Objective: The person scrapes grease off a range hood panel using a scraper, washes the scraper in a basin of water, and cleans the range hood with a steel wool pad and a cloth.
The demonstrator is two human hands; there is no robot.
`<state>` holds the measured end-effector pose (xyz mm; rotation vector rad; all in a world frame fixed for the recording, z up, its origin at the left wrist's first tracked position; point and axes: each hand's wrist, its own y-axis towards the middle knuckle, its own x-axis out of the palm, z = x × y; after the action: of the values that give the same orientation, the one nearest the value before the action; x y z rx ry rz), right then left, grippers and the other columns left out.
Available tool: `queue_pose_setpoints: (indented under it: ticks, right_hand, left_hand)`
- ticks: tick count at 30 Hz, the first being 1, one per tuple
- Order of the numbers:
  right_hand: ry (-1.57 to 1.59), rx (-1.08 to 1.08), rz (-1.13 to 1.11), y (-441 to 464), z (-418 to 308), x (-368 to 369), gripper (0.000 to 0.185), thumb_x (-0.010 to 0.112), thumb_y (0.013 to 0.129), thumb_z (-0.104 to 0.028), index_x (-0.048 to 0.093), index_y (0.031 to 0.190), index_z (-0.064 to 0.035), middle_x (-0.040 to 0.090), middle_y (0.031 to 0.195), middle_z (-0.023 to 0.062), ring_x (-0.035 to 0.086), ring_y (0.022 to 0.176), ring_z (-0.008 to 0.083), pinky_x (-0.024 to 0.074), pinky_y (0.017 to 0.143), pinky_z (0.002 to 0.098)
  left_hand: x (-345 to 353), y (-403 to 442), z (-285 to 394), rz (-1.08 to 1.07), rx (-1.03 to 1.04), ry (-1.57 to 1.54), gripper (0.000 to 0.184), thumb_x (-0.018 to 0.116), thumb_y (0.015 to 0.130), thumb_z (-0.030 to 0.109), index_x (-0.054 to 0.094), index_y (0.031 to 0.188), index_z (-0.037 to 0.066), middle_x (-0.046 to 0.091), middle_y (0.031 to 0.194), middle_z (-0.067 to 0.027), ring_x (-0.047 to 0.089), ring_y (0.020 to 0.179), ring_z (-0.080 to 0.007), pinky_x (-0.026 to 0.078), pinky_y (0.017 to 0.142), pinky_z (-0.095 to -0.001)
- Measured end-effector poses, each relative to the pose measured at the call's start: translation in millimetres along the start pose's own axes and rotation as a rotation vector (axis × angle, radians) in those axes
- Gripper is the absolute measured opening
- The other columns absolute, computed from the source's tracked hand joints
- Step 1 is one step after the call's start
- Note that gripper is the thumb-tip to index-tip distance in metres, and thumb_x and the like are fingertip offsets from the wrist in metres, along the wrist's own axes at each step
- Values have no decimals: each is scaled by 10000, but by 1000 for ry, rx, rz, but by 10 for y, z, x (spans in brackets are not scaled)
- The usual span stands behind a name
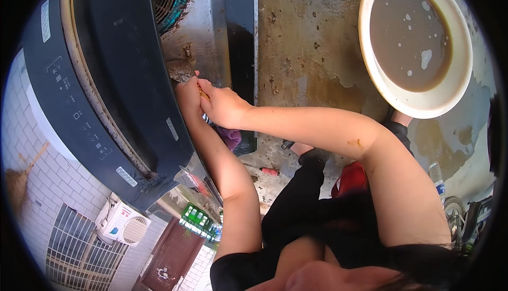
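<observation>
Both my hands meet at the inner metal side of a dark range hood (114, 74), below its round, greasy fan grille (168, 0). My left hand (188, 96) is closed, close against the hood's panel. Pressed against it, my right hand (226, 108) is closed round a narrow yellow-brown piece (203, 94) that looks like a handle. Just beyond the fingers is a grey, rough-looking clump (181, 72); whether it joins the handle is hidden. Brown grease marks the metal panel (203, 42). A purple cloth (230, 137) lies under my right wrist.
A white basin (365, 37) of murky brown water stands at the right. The wet, stained surface (307, 63) lies between it and the hood. Near my feet are a small red cylinder (270, 172) and a red item (350, 179). A plastic bottle (437, 180) is farther right.
</observation>
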<state>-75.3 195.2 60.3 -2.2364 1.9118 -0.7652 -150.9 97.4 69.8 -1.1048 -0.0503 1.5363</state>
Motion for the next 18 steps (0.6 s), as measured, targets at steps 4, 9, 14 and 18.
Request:
queue_pose_setpoints:
  ticks: [4,9,14,18]
  right_hand:
    - [-38,-30,43,6,-40,-83,326,385,876,-234,361,1149,-59,582,814,268,564,745,434,449,689,477]
    - [-47,21,-21,37,-90,-13,345,384,867,-224,363,1141,-16,583,783,273,566,722,439,448,695,485]
    - [-107,-11,51,58,-200,-49,346,379,849,-210,374,1120,5,581,774,273,565,714,438,451,699,484]
    - [-80,63,14,77,-205,118,331,385,841,-207,380,1088,14,579,798,278,562,741,435,442,719,489]
  left_hand:
    - [101,-46,164,-64,54,-32,287,416,798,61,519,1033,-67,589,677,-144,584,585,-216,476,539,-316]
    - [-57,63,32,-57,-29,-57,310,422,814,77,493,1080,-65,579,661,-135,572,554,-227,470,525,-319]
    - [-19,-19,222,-142,-4,-73,316,435,829,99,501,1104,-42,563,672,-97,553,590,-175,451,555,-283]
    - [-172,-22,152,-200,-92,-107,335,444,863,128,492,1158,-25,551,703,-41,506,583,-122,416,558,-234]
